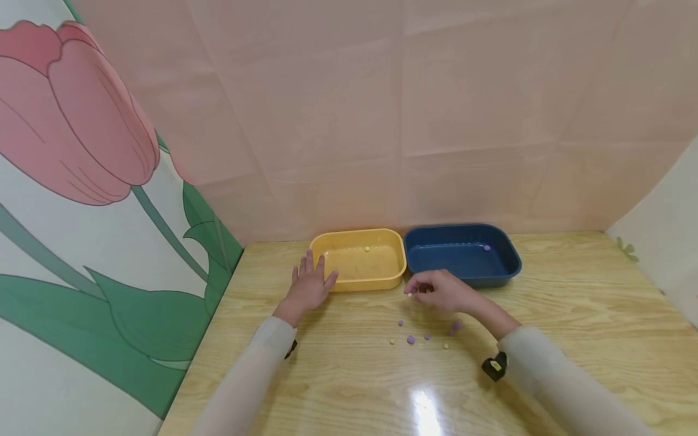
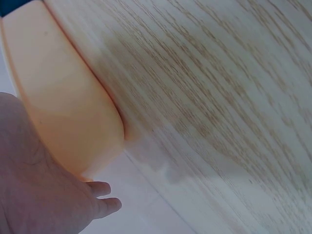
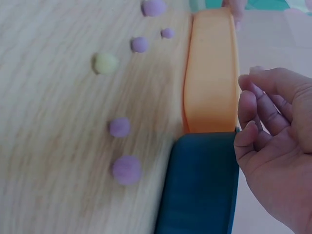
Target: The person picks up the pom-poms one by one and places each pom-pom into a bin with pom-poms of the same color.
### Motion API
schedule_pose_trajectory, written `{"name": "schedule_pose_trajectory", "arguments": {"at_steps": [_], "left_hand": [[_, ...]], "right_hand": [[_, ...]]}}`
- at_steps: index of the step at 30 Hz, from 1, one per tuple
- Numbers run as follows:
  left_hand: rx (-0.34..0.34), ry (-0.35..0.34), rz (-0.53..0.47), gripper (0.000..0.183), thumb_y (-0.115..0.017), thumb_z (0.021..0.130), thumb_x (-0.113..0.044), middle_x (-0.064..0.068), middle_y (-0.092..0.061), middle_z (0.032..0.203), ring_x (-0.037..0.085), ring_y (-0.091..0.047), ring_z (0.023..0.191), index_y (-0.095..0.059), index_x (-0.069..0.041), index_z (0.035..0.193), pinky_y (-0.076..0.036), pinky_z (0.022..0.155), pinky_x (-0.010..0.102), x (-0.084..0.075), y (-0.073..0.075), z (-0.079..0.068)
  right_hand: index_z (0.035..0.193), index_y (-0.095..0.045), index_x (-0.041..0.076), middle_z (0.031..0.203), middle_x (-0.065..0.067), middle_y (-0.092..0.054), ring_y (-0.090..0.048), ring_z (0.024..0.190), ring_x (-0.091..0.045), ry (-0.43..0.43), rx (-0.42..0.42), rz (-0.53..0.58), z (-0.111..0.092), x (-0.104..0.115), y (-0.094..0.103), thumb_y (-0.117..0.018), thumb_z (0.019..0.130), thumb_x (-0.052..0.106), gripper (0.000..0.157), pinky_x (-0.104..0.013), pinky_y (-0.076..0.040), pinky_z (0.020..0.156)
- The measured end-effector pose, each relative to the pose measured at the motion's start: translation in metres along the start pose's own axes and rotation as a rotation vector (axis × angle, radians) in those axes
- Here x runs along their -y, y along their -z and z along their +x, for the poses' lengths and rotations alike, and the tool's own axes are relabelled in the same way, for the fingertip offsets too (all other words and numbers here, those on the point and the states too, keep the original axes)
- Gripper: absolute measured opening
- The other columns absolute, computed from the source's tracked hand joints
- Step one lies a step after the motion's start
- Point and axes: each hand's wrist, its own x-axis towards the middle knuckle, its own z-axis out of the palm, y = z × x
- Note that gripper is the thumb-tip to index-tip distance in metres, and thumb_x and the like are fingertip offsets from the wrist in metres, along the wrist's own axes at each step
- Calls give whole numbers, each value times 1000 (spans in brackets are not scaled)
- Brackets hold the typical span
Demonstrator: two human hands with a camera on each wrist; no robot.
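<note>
My left hand (image 1: 308, 289) is spread, its straight fingers at the near left rim of the yellow tray (image 1: 360, 284). In the left wrist view, that hand (image 2: 44, 190) is against the tray's side. My right hand (image 1: 444, 290) pinches a small pale yellow pompom (image 1: 409, 295) between thumb and fingertips, just in front of where the two trays meet. The right wrist view shows its curled fingers (image 3: 247, 105), but the pompom is hard to make out there. One yellow pompom (image 1: 367, 249) lies in the yellow tray; a purple pompom (image 1: 487, 248) lies in the dark blue tray (image 1: 463, 282).
On the wooden table (image 1: 338, 375), nearer me, lie several loose purple pompoms (image 1: 411, 340) and two yellow pompoms, one yellow pompom (image 1: 446, 346) farther right. The trays stand side by side before a pink cloth backdrop (image 1: 327, 121). A tulip-painted wall (image 1: 109, 254) borders the left.
</note>
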Motion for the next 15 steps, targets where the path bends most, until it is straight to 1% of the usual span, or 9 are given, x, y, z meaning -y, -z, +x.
{"name": "schedule_pose_trajectory", "arguments": {"at_steps": [3, 6, 10, 15], "left_hand": [[3, 0, 2, 82, -16, 105, -65, 24, 6, 168, 43, -3, 154, -16, -7, 163, -8, 121, 61, 0, 0, 0], [3, -2, 1, 81, -17, 105, -64, 24, 7, 168, 44, -3, 154, -16, -7, 163, -8, 121, 61, 0, 1, -1], [2, -6, -6, 78, -20, 106, -61, 25, 6, 168, 44, -4, 154, -16, -7, 163, -8, 121, 62, 1, 1, 0], [6, -4, -4, 79, -20, 106, -62, 25, 5, 168, 44, -3, 154, -16, -7, 163, -9, 121, 61, 0, 2, -1]], "right_hand": [[104, -74, 10, 95, -6, -74, -59, 79, -9, 7, -17, -13, 3, 0, 1, -68, 95, 7, 11, -24, -50, 70], [103, -74, 12, 98, -6, -75, -62, 85, -8, 15, -32, -17, 5, 0, 2, -69, 95, 7, 11, -25, -52, 74], [103, -75, 14, 99, -5, -75, -65, 87, -9, 12, -47, -20, 8, -1, 3, -69, 95, 7, 12, -25, -53, 75], [102, -74, 14, 97, -2, -75, -63, 85, -9, 0, -83, -42, 15, -2, 4, -70, 95, 8, 11, -27, -52, 75]]}}
